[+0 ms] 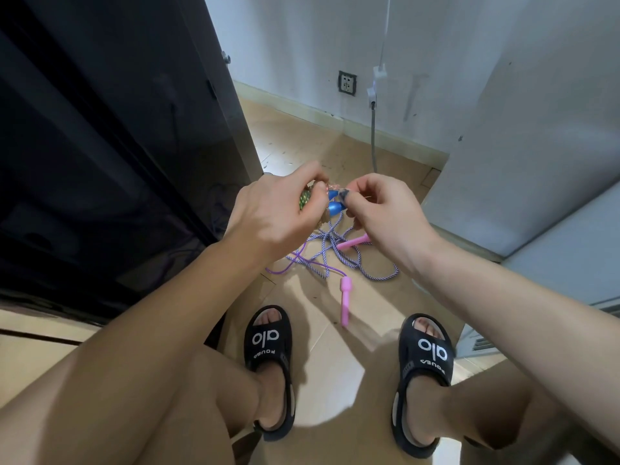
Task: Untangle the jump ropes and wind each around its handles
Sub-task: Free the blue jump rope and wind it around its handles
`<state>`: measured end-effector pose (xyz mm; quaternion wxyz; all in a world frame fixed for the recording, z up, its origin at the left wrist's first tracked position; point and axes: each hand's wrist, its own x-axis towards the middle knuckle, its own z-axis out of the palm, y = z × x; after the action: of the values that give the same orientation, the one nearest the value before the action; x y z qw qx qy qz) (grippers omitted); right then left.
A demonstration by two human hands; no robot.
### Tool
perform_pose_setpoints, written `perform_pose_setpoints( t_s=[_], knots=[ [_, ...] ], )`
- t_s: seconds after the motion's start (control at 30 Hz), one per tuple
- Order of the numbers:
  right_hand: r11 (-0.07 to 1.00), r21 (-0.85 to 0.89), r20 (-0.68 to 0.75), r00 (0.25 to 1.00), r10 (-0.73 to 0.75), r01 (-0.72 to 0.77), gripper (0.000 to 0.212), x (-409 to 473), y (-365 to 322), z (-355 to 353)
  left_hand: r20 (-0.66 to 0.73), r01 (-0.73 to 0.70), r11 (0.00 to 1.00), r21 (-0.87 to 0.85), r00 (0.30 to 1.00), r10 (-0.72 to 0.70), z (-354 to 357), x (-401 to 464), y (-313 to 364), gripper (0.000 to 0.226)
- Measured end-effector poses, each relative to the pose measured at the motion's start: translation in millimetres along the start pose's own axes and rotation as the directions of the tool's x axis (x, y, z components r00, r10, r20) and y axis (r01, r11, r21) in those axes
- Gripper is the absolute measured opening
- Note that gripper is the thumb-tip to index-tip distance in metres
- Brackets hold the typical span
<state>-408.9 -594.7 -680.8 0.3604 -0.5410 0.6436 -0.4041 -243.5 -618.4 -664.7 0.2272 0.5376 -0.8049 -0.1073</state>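
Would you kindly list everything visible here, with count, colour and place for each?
blue handles: two, blue, held up between the hands
braided rope: one, blue-and-white, hanging from the handles to a pile on the floor
pink handles: two, pink, on the floor by the pile
thin cord: one, purple, on the floor, joined to a pink handle
wall socket: one, dark-framed, low on far wall
sandals: two, black, on the feet
left hand: gripping the handle bundle
right hand: pinching near the blue handles

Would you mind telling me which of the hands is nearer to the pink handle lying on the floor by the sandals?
Right. The right hand is up and slightly right of the pink handle; the left hand is farther, up and well to its left.
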Motion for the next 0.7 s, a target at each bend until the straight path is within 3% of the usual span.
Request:
perform_pose_setpoints(
  t_s=[0.2,0.43,0.7],
  knots=[
    [0.962,0.235,0.051,0.99,0.128,-0.137,0.01,3.1,-1.6,-2.1,-0.006,0.001,1.0,-0.022,1.0,-0.001,0.7,0.8,-1.0,0.017],
    [0.812,0.522,0.128,0.965,0.229,-0.262,0.007,3.9,-1.3,-3.3,-0.01,0.008,0.998,-0.058,1.0,-0.009,2.1,1.7,2.1,0.015],
    [0.716,0.608,0.159,0.936,0.313,-0.343,0.003,5.0,0.0,-5.1,0.003,0.011,1.0,-0.024,1.0,-0.011,1.4,2.6,4.9,0.016]
  ],
)
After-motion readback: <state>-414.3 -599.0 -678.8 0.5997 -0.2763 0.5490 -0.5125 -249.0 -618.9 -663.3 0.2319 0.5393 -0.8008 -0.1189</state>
